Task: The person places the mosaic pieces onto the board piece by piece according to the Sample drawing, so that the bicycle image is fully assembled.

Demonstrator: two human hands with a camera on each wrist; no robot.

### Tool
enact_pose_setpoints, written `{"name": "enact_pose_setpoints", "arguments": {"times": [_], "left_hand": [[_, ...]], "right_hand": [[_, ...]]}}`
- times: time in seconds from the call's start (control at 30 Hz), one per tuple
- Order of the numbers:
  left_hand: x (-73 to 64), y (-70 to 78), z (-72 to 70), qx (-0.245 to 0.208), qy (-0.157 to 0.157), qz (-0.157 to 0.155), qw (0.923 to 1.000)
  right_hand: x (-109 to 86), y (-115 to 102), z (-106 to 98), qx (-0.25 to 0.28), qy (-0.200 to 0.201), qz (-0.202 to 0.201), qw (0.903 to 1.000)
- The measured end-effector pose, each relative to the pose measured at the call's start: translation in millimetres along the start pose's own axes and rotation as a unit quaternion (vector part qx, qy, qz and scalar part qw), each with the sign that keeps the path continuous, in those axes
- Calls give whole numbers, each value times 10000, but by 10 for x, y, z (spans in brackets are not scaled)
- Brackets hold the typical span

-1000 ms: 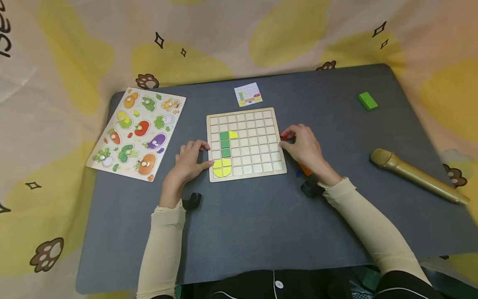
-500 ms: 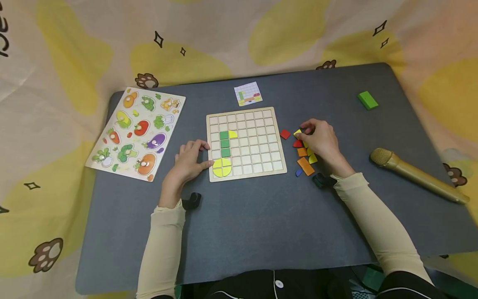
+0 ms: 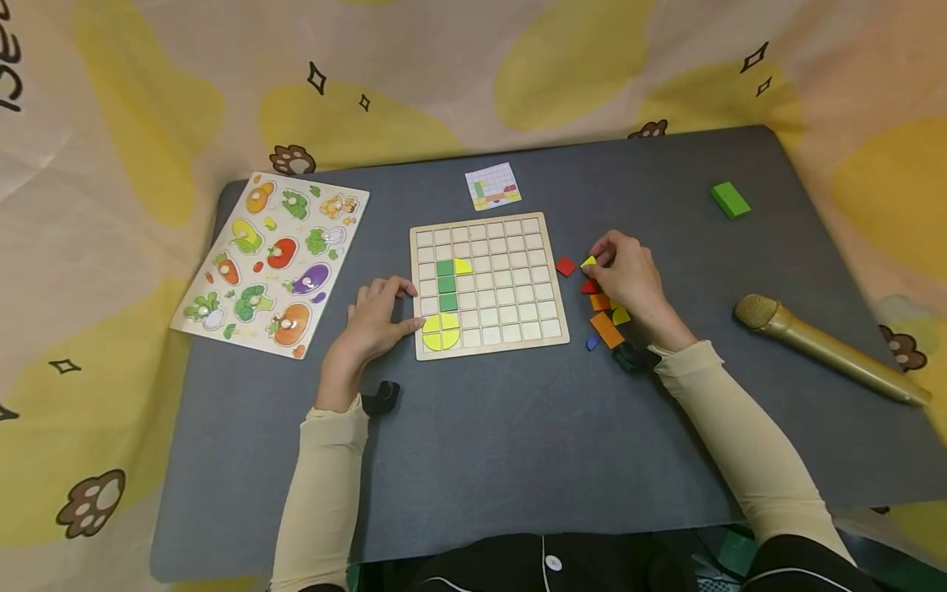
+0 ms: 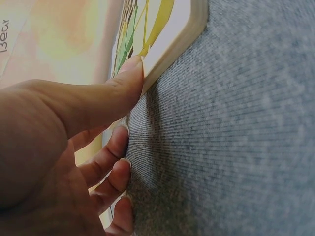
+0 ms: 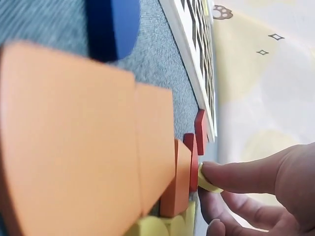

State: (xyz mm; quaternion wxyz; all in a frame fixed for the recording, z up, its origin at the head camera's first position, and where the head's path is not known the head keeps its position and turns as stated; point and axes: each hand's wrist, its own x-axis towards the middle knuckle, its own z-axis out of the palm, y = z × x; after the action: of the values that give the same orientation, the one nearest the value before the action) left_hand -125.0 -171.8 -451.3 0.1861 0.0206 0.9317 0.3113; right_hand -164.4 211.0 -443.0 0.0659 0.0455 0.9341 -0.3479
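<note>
My left hand rests at the left edge of the wooden grid board; in the left wrist view its thumb touches the rim, with the other fingers loosely bent. Green squares, a yellow circle of quarter pieces and a single yellow piece lie in the grid. To the right of the board, my right hand pinches a yellow puzzle piece between thumb and fingers. Beside it are red pieces, orange pieces and more yellow ones, partly hidden by the hand.
A pattern card lies behind the board. A vegetable puzzle is at the left of the grey table. On the right are a green block and a gold microphone. A blue piece lies near the orange ones.
My right hand has left the red piece beside the board's edge, moved right to the loose pieces, and now pinches a yellow one. The left hand has stayed in place.
</note>
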Motion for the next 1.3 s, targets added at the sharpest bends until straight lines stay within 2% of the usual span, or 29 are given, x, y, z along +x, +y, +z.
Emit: {"name": "enact_pose_setpoints", "arguments": {"times": [0.37, 0.63, 0.87, 1.1, 1.3], "left_hand": [[3, 4, -6, 2, -23, 15, 10000], [11, -3, -4, 20, -50, 17, 10000], [-1, 4, -8, -13, -44, 6, 10000], [-2, -1, -5, 6, -50, 17, 10000], [4, 5, -8, 4, -54, 2, 10000]], "right_hand": [[8, -86, 20, -14, 11, 2, 10000], [27, -92, 24, -125, -499, 151, 9986], [20, -82, -28, -134, -595, 180, 9980], [-86, -7, -244, -444, -1001, 304, 9935], [-229, 86, -299, -907, -1465, 79, 9850]]}}
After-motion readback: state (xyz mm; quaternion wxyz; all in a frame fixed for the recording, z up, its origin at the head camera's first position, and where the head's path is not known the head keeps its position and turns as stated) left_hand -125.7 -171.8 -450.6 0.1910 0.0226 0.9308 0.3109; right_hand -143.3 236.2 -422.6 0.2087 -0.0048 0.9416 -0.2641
